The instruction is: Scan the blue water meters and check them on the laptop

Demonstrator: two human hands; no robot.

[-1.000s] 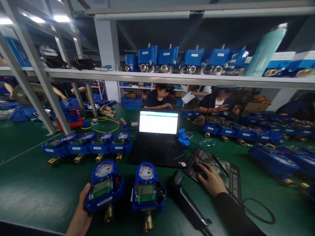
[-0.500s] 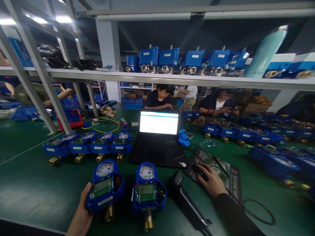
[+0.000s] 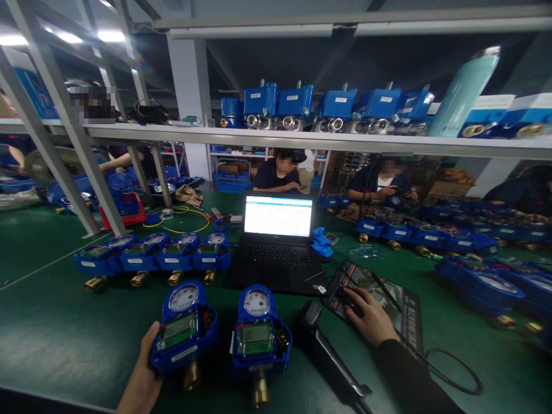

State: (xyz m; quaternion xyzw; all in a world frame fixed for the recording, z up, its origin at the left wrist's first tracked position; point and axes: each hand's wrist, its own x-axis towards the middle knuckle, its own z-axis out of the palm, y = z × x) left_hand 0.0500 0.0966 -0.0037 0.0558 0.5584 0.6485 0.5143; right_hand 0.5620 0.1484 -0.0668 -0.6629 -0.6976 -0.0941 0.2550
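At the lower left, my left hand grips the left side of a blue water meter, its thumb on the casing edge. That meter has a round dial, an exposed green circuit board with a small display, and a brass pipe end. A second blue water meter of the same look lies beside it, untouched. My right hand is curled over a black computer mouse on a patterned mouse pad. Between the second meter and this hand lies a black handheld scanner. Behind stands an open laptop with a lit screen.
A row of several blue meters stands left of the laptop, and more meters sit at right. Overhead, a shelf carries meters and a teal bottle. A blue crumpled cloth lies by the laptop. Co-workers sit across the table.
My hands, the held meter and the mouse stay in place. In the background, a person in white has shifted left, and the hands of the co-worker at right have moved slightly.
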